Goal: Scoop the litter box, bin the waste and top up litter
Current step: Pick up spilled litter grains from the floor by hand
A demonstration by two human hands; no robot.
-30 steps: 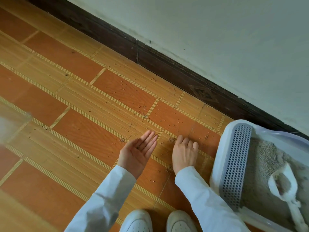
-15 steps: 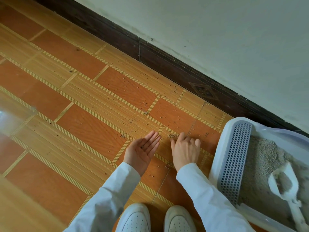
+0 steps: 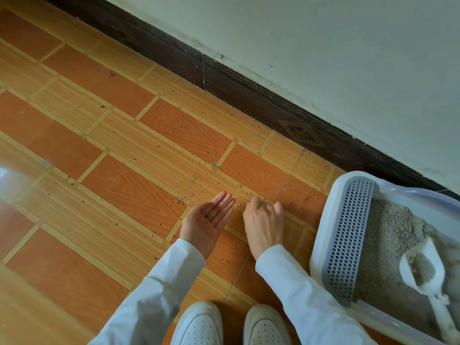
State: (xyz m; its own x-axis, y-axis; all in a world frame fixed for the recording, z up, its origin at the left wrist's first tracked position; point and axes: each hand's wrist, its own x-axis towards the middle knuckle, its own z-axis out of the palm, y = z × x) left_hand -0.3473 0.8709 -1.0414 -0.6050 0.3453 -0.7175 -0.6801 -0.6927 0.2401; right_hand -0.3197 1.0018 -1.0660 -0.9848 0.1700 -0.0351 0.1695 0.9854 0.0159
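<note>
A white litter box [image 3: 323, 235] with a grey perforated step [image 3: 348, 235] sits on the floor at the right, filled with grey litter [image 3: 395, 227]. A white scoop [image 3: 423, 272] lies in the litter, some litter in its bowl. Loose litter grains [image 3: 214, 166] are scattered over the orange floor tiles. My left hand [image 3: 207, 224] is cupped palm up just above the floor, a few grains lying in the palm. Right beside it, my right hand [image 3: 263, 220] rests palm down, fingers curled against the floor among the grains.
A dark wooden skirting board [image 3: 249, 95] runs along the pale wall behind the floor. My two white shoes [image 3: 199, 324] stand at the bottom edge. A bright glare patch lies on the floor at the far left.
Both hands have stayed at the same spot on the floor. My right hand's fingers have curled in more, and the left palm has tilted flatter beside it.
</note>
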